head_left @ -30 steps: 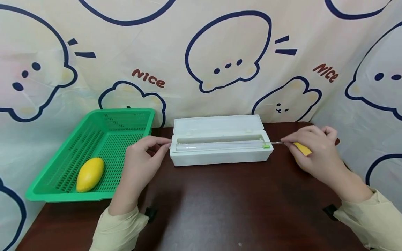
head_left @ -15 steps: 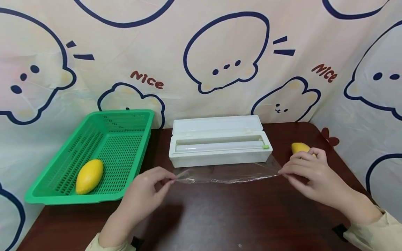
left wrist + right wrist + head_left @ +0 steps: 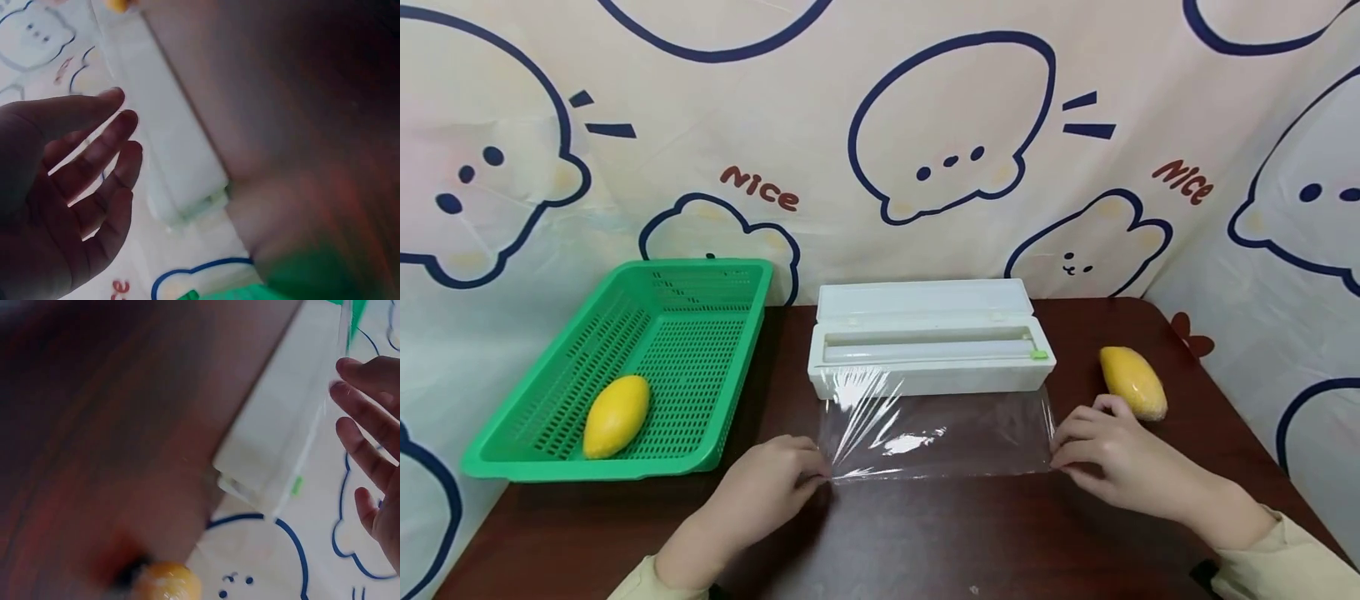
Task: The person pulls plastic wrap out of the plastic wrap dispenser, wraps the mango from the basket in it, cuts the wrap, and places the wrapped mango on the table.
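Note:
A sheet of clear cling film (image 3: pixel 947 446) stretches toward the person from a white cling film dispenser (image 3: pixel 932 381), whose lid stands open at the back. My left hand (image 3: pixel 767 492) pinches the film's near left corner between thumb and fingers. At the near right corner, my right hand (image 3: pixel 1123 458) pinches the other end, so the near edge is held nearly straight over the table. Inside the dispenser the film roll (image 3: pixel 925 350) shows. In the left wrist view the thumb and fingers of the left hand (image 3: pixel 81 169) are curved; the right wrist view shows the right hand (image 3: pixel 375 425) beside the dispenser.
A green basket (image 3: pixel 741 358) on the left holds a yellow mango-shaped fruit (image 3: pixel 616 417). Just beyond the right hand lies a film-wrapped yellow fruit (image 3: pixel 1131 382). The dark table (image 3: pixel 940 542) runs back to a printed curtain (image 3: pixel 820 108).
Both hands have drawn the cling film out of the dispenser toward the person and lowered it. The right hand has moved off the wrapped fruit, which now shows fully.

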Demonstrator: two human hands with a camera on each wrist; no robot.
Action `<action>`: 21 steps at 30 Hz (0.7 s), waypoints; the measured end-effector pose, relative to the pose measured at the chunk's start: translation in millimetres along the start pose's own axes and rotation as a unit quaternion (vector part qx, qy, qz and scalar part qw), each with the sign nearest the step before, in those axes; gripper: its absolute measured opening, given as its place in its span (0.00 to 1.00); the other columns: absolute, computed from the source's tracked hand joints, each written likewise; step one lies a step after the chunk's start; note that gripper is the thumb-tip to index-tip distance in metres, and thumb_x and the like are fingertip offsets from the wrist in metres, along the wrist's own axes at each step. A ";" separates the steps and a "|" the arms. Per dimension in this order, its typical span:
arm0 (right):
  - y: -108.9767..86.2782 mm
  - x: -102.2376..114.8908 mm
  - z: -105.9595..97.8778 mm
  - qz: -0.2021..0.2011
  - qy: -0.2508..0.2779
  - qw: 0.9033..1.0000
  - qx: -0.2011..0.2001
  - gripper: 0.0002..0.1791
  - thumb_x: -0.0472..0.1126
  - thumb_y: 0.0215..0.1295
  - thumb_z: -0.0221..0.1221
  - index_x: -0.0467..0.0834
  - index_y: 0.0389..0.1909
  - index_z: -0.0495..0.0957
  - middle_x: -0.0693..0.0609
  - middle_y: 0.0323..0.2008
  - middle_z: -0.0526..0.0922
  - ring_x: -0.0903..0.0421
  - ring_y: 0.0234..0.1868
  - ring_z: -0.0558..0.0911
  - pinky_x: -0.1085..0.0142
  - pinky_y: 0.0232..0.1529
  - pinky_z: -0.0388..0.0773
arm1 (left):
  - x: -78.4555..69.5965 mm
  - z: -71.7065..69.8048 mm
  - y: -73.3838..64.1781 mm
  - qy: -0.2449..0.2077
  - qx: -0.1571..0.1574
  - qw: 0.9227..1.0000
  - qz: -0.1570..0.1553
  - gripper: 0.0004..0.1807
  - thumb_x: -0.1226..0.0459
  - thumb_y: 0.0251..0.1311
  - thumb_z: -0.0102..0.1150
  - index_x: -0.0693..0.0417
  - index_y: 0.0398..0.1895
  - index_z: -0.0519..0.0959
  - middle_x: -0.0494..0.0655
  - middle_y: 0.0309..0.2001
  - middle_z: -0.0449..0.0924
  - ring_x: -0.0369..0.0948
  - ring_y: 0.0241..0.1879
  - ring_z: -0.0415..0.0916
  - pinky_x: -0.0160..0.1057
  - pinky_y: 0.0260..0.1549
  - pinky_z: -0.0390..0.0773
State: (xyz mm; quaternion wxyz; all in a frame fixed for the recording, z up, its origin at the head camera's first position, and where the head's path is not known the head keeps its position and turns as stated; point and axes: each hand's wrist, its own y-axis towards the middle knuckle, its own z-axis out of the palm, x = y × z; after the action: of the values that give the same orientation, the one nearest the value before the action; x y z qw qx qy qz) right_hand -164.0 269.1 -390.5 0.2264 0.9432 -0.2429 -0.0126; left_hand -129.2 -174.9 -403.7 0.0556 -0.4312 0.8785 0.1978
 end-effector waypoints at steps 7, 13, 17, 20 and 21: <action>-1.4 -7.3 20.8 -0.013 -0.008 0.998 0.062 0.19 0.30 0.40 0.78 0.55 0.29 0.88 0.68 0.34 0.77 0.66 0.36 0.74 0.61 0.43 0.58 | 1.1 18.3 4.7 0.097 0.020 0.994 0.039 0.09 0.68 0.48 0.77 0.46 0.22 0.85 0.35 0.26 0.78 0.42 0.27 0.75 0.39 0.19 0.73; -5.1 -17.7 36.8 -0.017 -0.008 0.995 0.099 0.18 0.30 0.42 0.79 0.54 0.31 0.87 0.67 0.31 0.80 0.64 0.35 0.77 0.61 0.40 0.64 | 2.3 26.0 8.4 0.123 0.027 0.991 0.038 0.10 0.68 0.47 0.76 0.45 0.19 0.85 0.36 0.23 0.73 0.43 0.25 0.73 0.38 0.17 0.68; -5.3 -22.6 42.8 -0.021 0.000 0.994 0.104 0.16 0.31 0.44 0.78 0.53 0.31 0.87 0.66 0.31 0.81 0.64 0.35 0.78 0.62 0.40 0.68 | 3.9 29.1 10.4 0.121 0.033 0.991 0.040 0.10 0.69 0.47 0.76 0.45 0.20 0.85 0.38 0.23 0.74 0.44 0.25 0.75 0.39 0.17 0.70; -4.5 -24.6 44.9 -0.022 0.009 0.994 0.106 0.14 0.31 0.46 0.77 0.51 0.31 0.87 0.65 0.31 0.82 0.64 0.35 0.79 0.63 0.40 0.71 | 4.9 30.4 10.6 0.114 0.038 0.992 0.040 0.09 0.69 0.47 0.75 0.46 0.21 0.85 0.38 0.24 0.77 0.44 0.26 0.76 0.41 0.19 0.73; -4.1 -24.8 45.2 -0.021 0.011 0.994 0.106 0.14 0.30 0.46 0.77 0.50 0.31 0.87 0.65 0.31 0.82 0.64 0.35 0.79 0.64 0.40 0.72 | 5.3 30.7 10.4 0.110 0.041 0.992 0.039 0.09 0.68 0.48 0.75 0.46 0.21 0.85 0.38 0.24 0.78 0.44 0.26 0.76 0.42 0.20 0.74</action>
State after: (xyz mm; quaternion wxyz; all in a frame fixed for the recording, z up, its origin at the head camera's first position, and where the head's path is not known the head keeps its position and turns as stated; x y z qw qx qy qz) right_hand -190.1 264.8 -435.0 0.1272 0.9668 -0.2206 0.0188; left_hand -142.9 -161.0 -430.1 -0.0318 -0.4135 0.9026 0.1151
